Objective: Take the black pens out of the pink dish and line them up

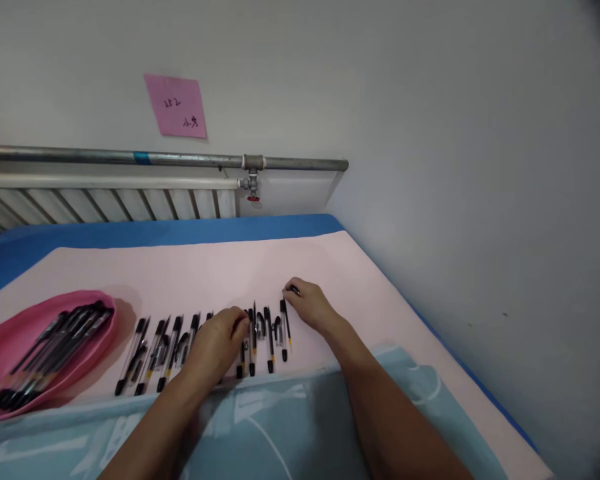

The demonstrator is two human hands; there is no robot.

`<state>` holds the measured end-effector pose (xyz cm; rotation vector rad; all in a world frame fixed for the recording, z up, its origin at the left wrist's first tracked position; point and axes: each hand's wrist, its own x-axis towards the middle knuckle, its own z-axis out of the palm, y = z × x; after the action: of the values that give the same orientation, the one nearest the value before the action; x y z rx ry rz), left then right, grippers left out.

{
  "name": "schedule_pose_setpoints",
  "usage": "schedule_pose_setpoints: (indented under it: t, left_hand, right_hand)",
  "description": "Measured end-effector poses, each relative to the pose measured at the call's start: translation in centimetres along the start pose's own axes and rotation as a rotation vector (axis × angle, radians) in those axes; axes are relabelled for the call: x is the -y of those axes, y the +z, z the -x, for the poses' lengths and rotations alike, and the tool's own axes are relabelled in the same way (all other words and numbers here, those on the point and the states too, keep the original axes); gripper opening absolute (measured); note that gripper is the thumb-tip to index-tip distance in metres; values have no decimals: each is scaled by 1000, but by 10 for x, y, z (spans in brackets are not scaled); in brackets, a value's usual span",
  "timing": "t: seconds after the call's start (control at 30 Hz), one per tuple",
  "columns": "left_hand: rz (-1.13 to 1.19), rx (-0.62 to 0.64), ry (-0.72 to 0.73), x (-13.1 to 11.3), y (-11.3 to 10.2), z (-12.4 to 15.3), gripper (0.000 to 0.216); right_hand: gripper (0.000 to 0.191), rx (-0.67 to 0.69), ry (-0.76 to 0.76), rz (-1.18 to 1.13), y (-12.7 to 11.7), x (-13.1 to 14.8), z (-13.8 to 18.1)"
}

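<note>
A row of several black-capped pens (155,350) lies side by side on a pale pink sheet (220,267). My left hand (217,347) rests on the middle of the row, fingers curled and pinching at a pen near its top. At the row's right end, my right hand (310,307) is closed around a small black piece (293,289), probably a pen cap. The rightmost pen (284,333) lies just below that hand.
A pink tray (10,333) at the left holds several more black pens. A light blue cloth (280,427) covers the near edge. Behind are a blue surface (130,233), a radiator, a metal pipe (180,159) and a pink note (176,107) on the wall.
</note>
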<state>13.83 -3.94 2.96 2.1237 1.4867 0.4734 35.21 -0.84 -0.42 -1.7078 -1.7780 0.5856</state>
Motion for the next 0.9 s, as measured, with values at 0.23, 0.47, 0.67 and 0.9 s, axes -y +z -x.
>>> schedule_pose_setpoints:
  t: [0.23, 0.47, 0.67, 0.9]
  left_hand:
    - [-29, 30, -23, 0, -1, -1, 19]
    - [-34, 29, -26, 6, 1, -3, 21]
    - [-40, 40, -34, 5, 0, -5, 21]
    - [-52, 38, -30, 8, 1, -5, 22]
  right_hand:
    - [13, 16, -33, -42, 1, 0, 2]
    - [13, 8, -24, -103, 3, 3, 3]
    - [12, 29, -60, -97, 3, 3, 4]
    - [13, 89, -92, -92, 2, 3, 5]
